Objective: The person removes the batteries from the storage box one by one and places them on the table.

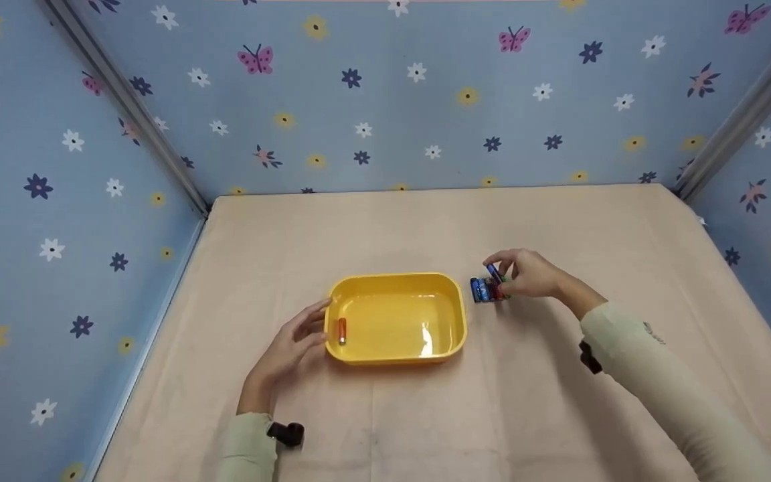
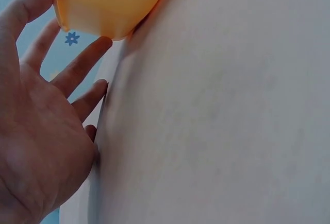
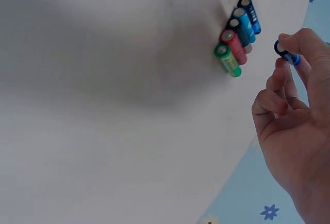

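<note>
A yellow plastic tray stands on the cloth-covered table. Inside it, near the left wall, lies one orange battery. My left hand is at the tray's left side, its fingers spread and fairly straight, fingertips right at the wall. In the left wrist view the yellow tray shows beyond the fingertips. My right hand pinches a dark blue battery between thumb and fingers, raised over a row of several batteries. That row includes a green battery, a red battery and a light blue battery.
The batteries lie side by side just right of the tray. A pinkish cloth covers the table. Blue panels with flowers and butterflies rise at the back and both sides, joined by grey posts.
</note>
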`<state>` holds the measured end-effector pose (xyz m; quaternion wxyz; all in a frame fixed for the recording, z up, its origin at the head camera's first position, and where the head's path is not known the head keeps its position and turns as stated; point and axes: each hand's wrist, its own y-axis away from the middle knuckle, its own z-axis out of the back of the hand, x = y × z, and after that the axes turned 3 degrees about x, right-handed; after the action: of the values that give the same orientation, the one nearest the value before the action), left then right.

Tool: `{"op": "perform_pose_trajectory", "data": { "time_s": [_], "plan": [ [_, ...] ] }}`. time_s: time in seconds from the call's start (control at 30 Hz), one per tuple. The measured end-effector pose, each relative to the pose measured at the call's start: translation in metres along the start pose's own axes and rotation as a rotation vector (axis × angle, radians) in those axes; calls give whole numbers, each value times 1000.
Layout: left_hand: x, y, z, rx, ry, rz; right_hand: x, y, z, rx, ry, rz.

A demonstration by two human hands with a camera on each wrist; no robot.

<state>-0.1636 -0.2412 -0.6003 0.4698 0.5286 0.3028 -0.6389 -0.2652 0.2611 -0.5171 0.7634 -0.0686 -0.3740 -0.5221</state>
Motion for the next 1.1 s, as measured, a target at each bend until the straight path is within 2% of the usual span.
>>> {"op": "perform_pose_trajectory", "data": {
  "time_s": [0.17, 0.43, 0.73, 1.1],
  "plan": [
    [0, 0, 0, -2, -1, -1, -12, 5, 1, -6, -9, -21],
    [-2, -1, -1, -1, 0, 3, -29, 7, -4, -21, -88, -48],
    [0, -2, -1, -3, 4, 3, -42, 10, -14, -41, -180, -108],
    [-1, 1, -2, -17, 26, 23, -54, 13, -24, -77, -259, -121]
  ]
}}
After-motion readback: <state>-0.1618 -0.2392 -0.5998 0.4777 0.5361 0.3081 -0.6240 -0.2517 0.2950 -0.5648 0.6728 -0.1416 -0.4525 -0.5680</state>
